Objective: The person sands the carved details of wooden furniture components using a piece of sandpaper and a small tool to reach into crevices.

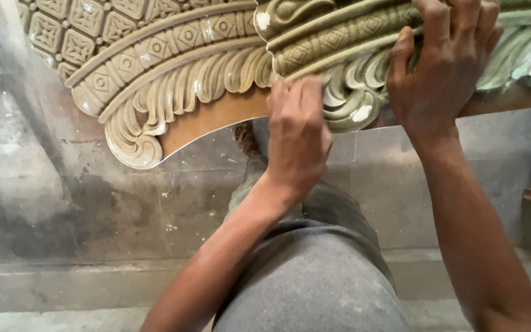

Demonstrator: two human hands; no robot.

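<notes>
A carved ornamental panel (173,80), olive-brown with leaf scrolls and diamond bands, spans the top of the frame. The right hand (447,67), upper right, lies spread flat on its carving. The left hand (296,132), at centre, presses curled fingers against the scrolled edge; whether they pinch anything cannot be told. Grey-trousered legs (314,276) stand below on the concrete floor (62,203).

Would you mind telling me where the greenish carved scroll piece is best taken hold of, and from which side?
Probably along the ribbed upper bands of the greenish carved piece, coming from above, as the right hand does: fingers drape over the ridges there. The curled leaf tips at its lower edge, where the left hand works, look thin and carry white patches, so they are best avoided.
</notes>
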